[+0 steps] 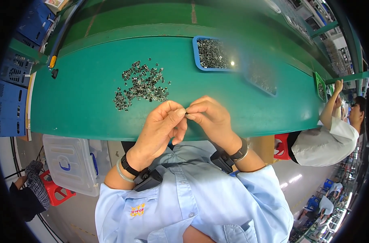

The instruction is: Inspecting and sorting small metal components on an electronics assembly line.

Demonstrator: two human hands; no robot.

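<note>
From where I stand, the worker in the light blue button-up shirt (184,202) has both hands raised together at the near edge of the smooth green table (79,97). The left hand (160,125) and the right hand (213,119) meet fingertip to fingertip, each pinching a tiny dark piece (186,114) between thumb and forefinger; it is too small to make out further. Just beyond the left hand lies a loose, scattered pile of small, shiny black-and-silver parts (146,83). Farther back, right of the pile, a blue rectangular plastic tray (196,54) is filled with similar parts, and beside it sits a second bluish tray (260,90), badly blurred. Over to the right, a co-worker in a pale short-sleeved shirt (328,143) is at the table too.
</note>
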